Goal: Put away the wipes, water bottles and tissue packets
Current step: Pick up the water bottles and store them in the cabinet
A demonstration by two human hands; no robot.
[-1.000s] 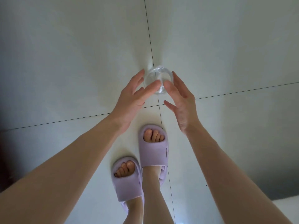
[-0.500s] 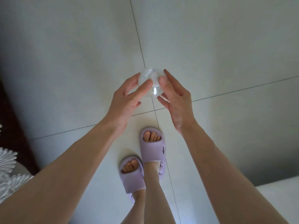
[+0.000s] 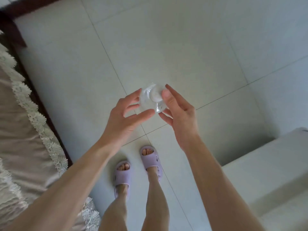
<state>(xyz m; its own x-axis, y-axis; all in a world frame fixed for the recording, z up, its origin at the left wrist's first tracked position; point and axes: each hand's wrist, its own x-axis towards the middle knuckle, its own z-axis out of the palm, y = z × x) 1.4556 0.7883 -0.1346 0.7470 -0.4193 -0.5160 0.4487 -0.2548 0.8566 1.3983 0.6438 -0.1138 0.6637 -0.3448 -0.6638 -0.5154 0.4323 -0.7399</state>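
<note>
**Water bottle in both hands, carried over the floor**

Nearest the camera: two bare forearms are reaching forward and down. Below them, feet in lilac slippers (image 3: 150, 160) are standing on the pale tiled floor (image 3: 166, 47).

Mid-distance: left hand (image 3: 124, 117) and right hand (image 3: 180, 114) are meeting around a clear water bottle (image 3: 152, 100), seen end-on with its white cap (image 3: 155, 95) facing up. The bottle is being held in the air above a tile joint, not resting on anything. Left fingers (image 3: 133, 97) are half-curled and spread along the bottle's left side, thumb underneath at the near edge. Right fingers (image 3: 171, 93) are also partly open, thumb tip pressing at the cap, the others cupping the bottle from the right. How firmly each side is gripping cannot be told; the bottle looks pinched between the two hands.

Further and to the sides: a lace-edged cloth (image 3: 25, 114) over dark-framed furniture is lying at the left; a pale block (image 3: 266, 164) is sitting at the right.

Judgement: the water-bottle step is underway, mid-carry. No storage spot is showing, so the next move calls for finding one, keeping the slick bottle steady.
</note>
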